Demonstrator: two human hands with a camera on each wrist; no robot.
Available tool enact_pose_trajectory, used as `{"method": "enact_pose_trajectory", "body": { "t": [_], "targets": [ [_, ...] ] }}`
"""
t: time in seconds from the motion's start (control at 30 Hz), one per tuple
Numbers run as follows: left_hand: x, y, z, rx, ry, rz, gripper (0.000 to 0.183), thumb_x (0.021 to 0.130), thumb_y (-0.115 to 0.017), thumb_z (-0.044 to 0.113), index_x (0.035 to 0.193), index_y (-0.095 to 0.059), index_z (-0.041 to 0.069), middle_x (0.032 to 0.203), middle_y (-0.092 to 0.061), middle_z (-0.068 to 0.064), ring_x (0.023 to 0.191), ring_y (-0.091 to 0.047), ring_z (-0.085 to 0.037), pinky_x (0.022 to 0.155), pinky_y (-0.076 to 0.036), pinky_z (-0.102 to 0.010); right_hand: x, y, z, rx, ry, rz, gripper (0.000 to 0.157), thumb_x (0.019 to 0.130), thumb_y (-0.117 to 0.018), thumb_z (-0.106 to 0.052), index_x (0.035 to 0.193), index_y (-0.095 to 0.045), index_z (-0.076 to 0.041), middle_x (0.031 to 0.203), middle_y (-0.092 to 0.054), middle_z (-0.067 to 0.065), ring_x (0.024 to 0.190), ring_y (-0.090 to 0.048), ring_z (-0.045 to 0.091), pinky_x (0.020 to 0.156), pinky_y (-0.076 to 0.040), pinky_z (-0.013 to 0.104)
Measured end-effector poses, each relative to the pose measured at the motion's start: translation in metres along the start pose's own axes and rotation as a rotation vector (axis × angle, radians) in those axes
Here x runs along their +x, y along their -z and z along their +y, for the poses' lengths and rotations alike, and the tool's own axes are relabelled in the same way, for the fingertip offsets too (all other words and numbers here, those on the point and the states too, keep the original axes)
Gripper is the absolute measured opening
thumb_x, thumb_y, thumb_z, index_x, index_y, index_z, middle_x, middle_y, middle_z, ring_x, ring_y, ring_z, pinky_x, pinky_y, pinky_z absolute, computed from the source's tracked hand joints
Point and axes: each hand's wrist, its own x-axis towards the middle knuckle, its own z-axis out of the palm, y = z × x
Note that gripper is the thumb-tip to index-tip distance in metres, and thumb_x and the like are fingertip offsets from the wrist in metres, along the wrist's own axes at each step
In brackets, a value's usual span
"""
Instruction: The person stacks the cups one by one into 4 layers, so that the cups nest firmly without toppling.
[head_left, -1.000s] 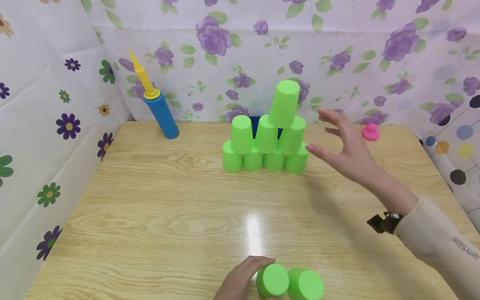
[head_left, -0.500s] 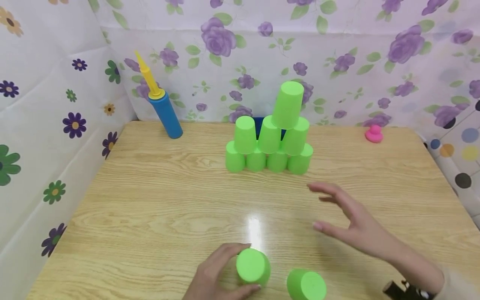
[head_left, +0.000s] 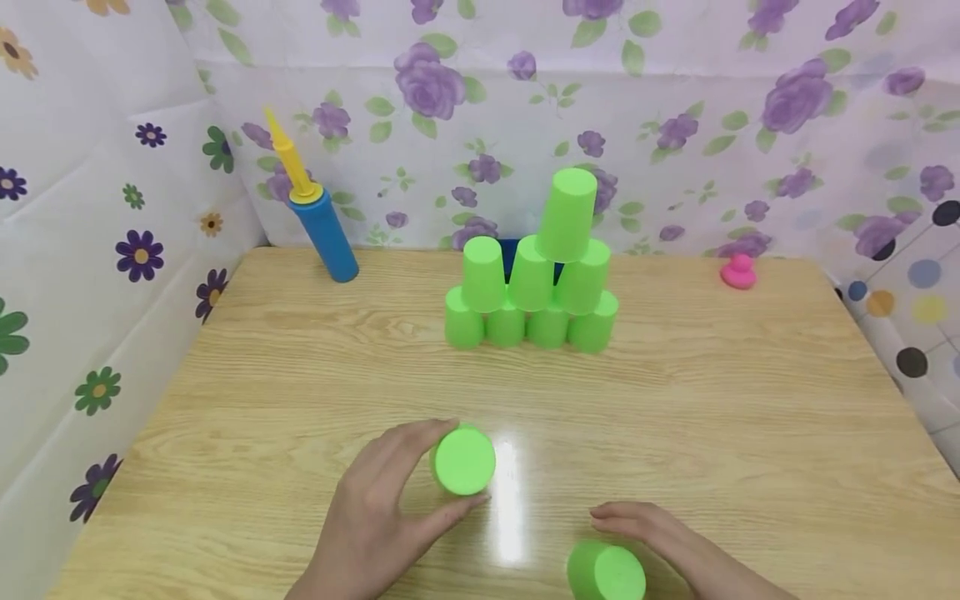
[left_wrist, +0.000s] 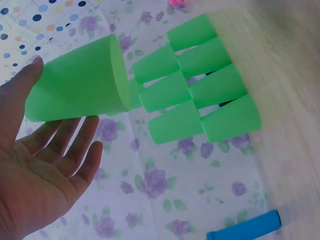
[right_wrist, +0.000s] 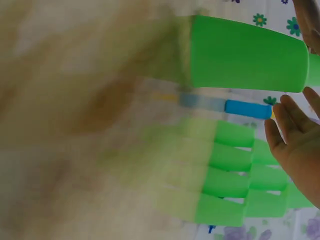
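My left hand (head_left: 372,506) holds an upside-down green plastic cup (head_left: 463,460) between thumb and fingers, over the middle of the table. In the left wrist view that cup (left_wrist: 77,80) lies across the spread fingers with the thumb on its other side. A second upside-down green cup (head_left: 609,575) stands at the table's near side. Beside it is my right hand (head_left: 667,542), fingers extended along its far side. In the right wrist view the fingers (right_wrist: 287,120) and thumb are on either side of this cup (right_wrist: 247,55), near its base. Farther back rises a pyramid of green cups (head_left: 532,275).
The pyramid has a bottom row of several cups, three above, and one leaning cup (head_left: 568,215) on top. A dark blue object (head_left: 510,254) shows behind it. A blue and yellow hand pump (head_left: 324,233) stands back left, a pink duck (head_left: 738,272) back right.
My left hand has carried its cup away from the other cup, leftward and forward. My right hand has come back from beside the pyramid to the remaining near cup.
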Motion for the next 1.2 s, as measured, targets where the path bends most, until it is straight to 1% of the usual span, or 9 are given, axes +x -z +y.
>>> {"method": "enact_pose_trajectory", "body": {
  "t": [0.07, 0.1, 0.3, 0.5, 0.67, 0.83, 0.93, 1.03, 1.2],
  "targets": [
    [0.005, 0.000, 0.000, 0.013, 0.011, 0.010, 0.056, 0.073, -0.079, 0.037, 0.118, -0.061, 0.009, 0.109, -0.064, 0.000, 0.099, -0.060, -0.017, 0.091, -0.043, -0.021, -0.003, -0.007, 0.004, -0.018, 0.053, 0.008, 0.074, 0.081, -0.071, -0.036, 0.137, -0.040, 0.001, 0.140, -0.042, 0.012, 0.131, -0.036, 0.013, 0.092, -0.046, 0.033],
    [0.008, -0.001, -0.001, 0.018, 0.020, 0.014, 0.056, 0.073, -0.079, 0.038, 0.117, -0.061, 0.010, 0.108, -0.064, 0.000, 0.099, -0.060, -0.017, 0.090, -0.044, -0.023, -0.005, -0.010, 0.005, -0.018, 0.048, 0.014, 0.073, 0.081, -0.071, -0.036, 0.137, -0.040, 0.001, 0.140, -0.042, 0.012, 0.131, -0.036, 0.013, 0.092, -0.047, 0.033],
    [0.027, -0.004, -0.016, -0.008, 0.097, 0.020, 0.057, 0.069, -0.082, 0.035, 0.115, -0.062, 0.010, 0.108, -0.065, -0.001, 0.100, -0.060, -0.016, 0.090, -0.047, -0.025, -0.014, -0.021, 0.003, 0.064, -0.051, 0.034, 0.075, 0.077, -0.076, -0.024, 0.138, -0.040, 0.000, 0.139, -0.044, 0.011, 0.128, -0.041, 0.013, 0.093, -0.046, 0.031],
    [0.058, 0.001, -0.027, 0.006, 0.025, 0.111, 0.058, 0.064, -0.086, 0.026, 0.114, -0.063, 0.008, 0.105, -0.066, -0.003, 0.097, -0.060, -0.016, 0.086, -0.048, -0.034, -0.014, -0.024, 0.003, 0.119, -0.024, 0.046, 0.069, 0.077, -0.075, -0.018, 0.135, -0.042, 0.000, 0.133, -0.051, 0.006, 0.119, -0.051, 0.016, 0.091, -0.047, 0.031],
    [0.095, 0.003, -0.031, -0.085, 0.020, 0.188, 0.058, 0.065, -0.086, 0.022, 0.116, -0.062, 0.004, 0.105, -0.066, -0.006, 0.096, -0.058, -0.015, 0.087, -0.047, -0.033, -0.011, -0.018, -0.003, 0.178, -0.104, -0.022, 0.062, 0.082, -0.071, -0.018, 0.136, -0.043, -0.008, 0.130, -0.054, -0.001, 0.113, -0.055, 0.015, 0.088, -0.047, 0.030],
    [0.138, -0.002, -0.041, -0.213, 0.144, 0.187, 0.058, 0.068, -0.085, 0.025, 0.119, -0.063, 0.010, 0.106, -0.066, -0.002, 0.098, -0.058, -0.011, 0.092, -0.044, -0.030, -0.012, -0.011, -0.009, 0.220, -0.197, -0.070, 0.061, 0.083, -0.070, -0.020, 0.137, -0.043, -0.013, 0.131, -0.055, -0.002, 0.115, -0.055, 0.015, 0.090, -0.046, 0.030],
    [0.159, -0.008, -0.049, -0.263, 0.233, 0.166, 0.057, 0.068, -0.084, 0.028, 0.120, -0.063, 0.014, 0.107, -0.067, 0.000, 0.099, -0.059, -0.008, 0.094, -0.042, -0.028, -0.014, -0.010, -0.008, 0.228, -0.193, -0.079, 0.062, 0.084, -0.070, -0.020, 0.138, -0.042, -0.013, 0.131, -0.055, -0.002, 0.116, -0.054, 0.016, 0.090, -0.047, 0.030],
    [0.174, -0.017, -0.060, -0.304, 0.288, 0.166, 0.056, 0.070, -0.083, 0.030, 0.120, -0.063, 0.014, 0.106, -0.067, 0.001, 0.097, -0.059, -0.005, 0.093, -0.043, -0.025, -0.017, -0.011, -0.005, 0.222, -0.161, -0.074, 0.063, 0.083, -0.071, -0.020, 0.138, -0.041, -0.011, 0.131, -0.055, -0.001, 0.116, -0.054, 0.016, 0.090, -0.047, 0.030],
    [0.189, -0.036, -0.075, -0.423, 0.371, 0.162, 0.054, 0.075, -0.079, 0.033, 0.121, -0.059, 0.014, 0.107, -0.067, 0.000, 0.095, -0.059, -0.006, 0.090, -0.045, -0.023, -0.019, -0.013, -0.004, 0.237, -0.136, -0.072, 0.064, 0.084, -0.070, -0.018, 0.139, -0.040, -0.008, 0.132, -0.055, 0.000, 0.118, -0.054, 0.018, 0.091, -0.047, 0.031]
  ]
}}
